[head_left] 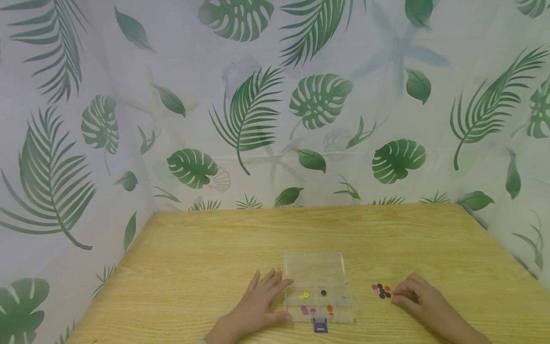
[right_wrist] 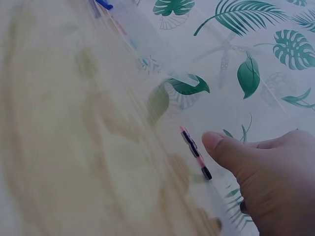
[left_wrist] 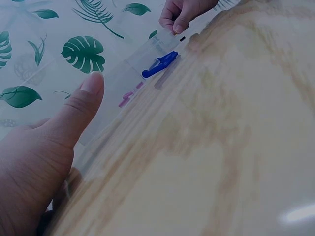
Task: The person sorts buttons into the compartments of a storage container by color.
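Observation:
A clear plastic box (head_left: 315, 317) with its lid (head_left: 314, 267) laid back stands on the table. Its compartments hold small round buttons: yellow ones (head_left: 305, 295), a black one (head_left: 323, 293), purple ones (head_left: 305, 310), orange-red ones (head_left: 330, 308) and light blue ones (head_left: 343, 297). My left hand (head_left: 261, 301) lies spread at the box's left side, thumb at its front corner. Right of the box is a small pile of black, purple, pink and orange buttons (head_left: 380, 290). My right hand (head_left: 423, 303) pinches at the pile's right edge, a button at its fingertips mostly hidden.
A blue latch (head_left: 320, 326) sticks out from the box's front, also visible in the left wrist view. The wooden table (head_left: 206, 248) ends at a leaf-patterned cloth (head_left: 266, 181) behind and on both sides.

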### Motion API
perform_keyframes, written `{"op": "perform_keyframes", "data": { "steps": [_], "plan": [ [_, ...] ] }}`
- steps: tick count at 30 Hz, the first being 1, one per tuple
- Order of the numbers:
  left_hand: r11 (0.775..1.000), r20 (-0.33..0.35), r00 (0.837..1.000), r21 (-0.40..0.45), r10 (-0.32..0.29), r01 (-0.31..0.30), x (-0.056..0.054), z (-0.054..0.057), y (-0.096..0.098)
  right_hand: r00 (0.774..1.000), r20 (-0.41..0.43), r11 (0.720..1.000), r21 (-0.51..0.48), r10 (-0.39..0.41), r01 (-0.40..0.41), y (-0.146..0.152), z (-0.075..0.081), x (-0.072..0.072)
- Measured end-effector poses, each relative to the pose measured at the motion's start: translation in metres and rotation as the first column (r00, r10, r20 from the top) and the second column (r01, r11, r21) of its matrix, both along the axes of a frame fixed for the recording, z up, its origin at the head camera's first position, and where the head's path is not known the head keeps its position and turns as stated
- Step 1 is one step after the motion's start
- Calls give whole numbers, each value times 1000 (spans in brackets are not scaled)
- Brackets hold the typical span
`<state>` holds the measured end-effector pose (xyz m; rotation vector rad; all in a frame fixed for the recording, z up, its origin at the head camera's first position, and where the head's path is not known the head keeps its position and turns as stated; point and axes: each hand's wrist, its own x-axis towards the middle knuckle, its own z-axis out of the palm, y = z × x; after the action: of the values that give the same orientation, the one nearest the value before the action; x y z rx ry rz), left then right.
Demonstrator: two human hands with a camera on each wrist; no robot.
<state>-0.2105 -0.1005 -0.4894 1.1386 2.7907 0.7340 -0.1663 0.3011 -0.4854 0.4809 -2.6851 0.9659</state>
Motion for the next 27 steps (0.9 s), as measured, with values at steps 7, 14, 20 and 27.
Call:
{"op": "perform_keyframes", "data": {
  "steps": [7, 14, 20, 27],
  "plan": [
    [1000, -14, 1000, 5, -4, 4, 0, 0, 0, 942, -307, 989, 95, 138, -114, -7, 3, -6],
    [1000, -2, 1000, -10, 5, -5, -1, -1, 1, 776, -571, 963, 175, 269, -205, -13, 6, -15],
    [1000, 6, 1000, -2, 2, -2, -1, 0, 1, 712, -652, 964, 209, 261, -162, -18, 11, -15],
    [1000, -7, 1000, -7, 3, -3, -1, 0, 1, 587, -760, 960, 212, 278, -181, -31, 17, -20]
  ]
}}
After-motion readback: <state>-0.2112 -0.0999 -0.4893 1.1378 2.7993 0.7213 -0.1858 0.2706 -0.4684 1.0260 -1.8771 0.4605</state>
